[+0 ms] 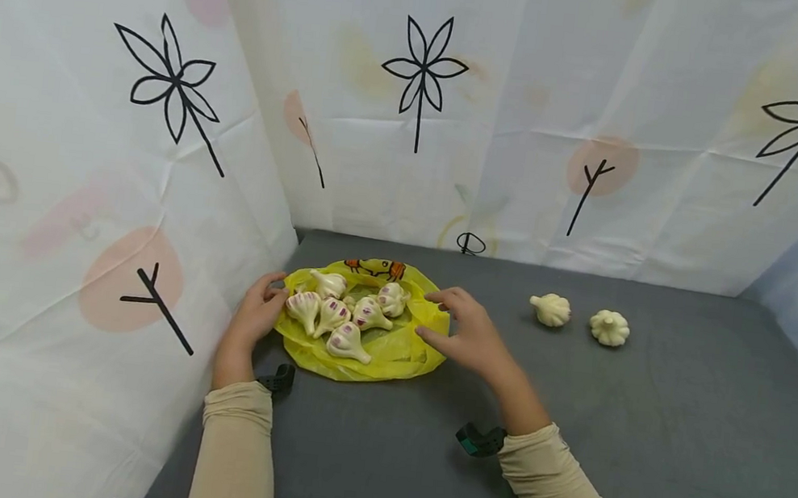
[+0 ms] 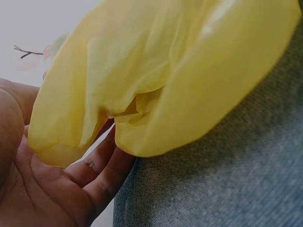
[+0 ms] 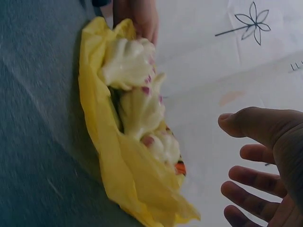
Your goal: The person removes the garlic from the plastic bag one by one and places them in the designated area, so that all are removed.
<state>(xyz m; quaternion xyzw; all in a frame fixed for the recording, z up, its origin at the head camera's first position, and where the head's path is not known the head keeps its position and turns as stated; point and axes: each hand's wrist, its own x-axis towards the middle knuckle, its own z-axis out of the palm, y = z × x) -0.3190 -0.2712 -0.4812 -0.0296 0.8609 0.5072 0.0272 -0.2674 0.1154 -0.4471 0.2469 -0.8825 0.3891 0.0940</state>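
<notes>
A yellow plastic bag (image 1: 394,366) lies spread on the grey table, its mouth facing up and its rim folded outward. Several garlic bulbs (image 1: 347,342) with purple marks sit inside it. My left hand (image 1: 259,311) is at the bag's left side; in the left wrist view its loosely bent fingers (image 2: 102,177) rest against the yellow plastic, and the bag hides some fingertips. By the right rim is my right hand (image 1: 470,334), thumb and fingers spread. The right wrist view shows this right hand (image 3: 270,170) apart from the bag, holding nothing.
Two pale garlic bulbs (image 1: 550,309) lie on the table to the right of the bag. A white patterned cloth (image 1: 42,244) stands close along the left side, and another white cloth wall (image 1: 506,203) rises behind the table (image 1: 642,437).
</notes>
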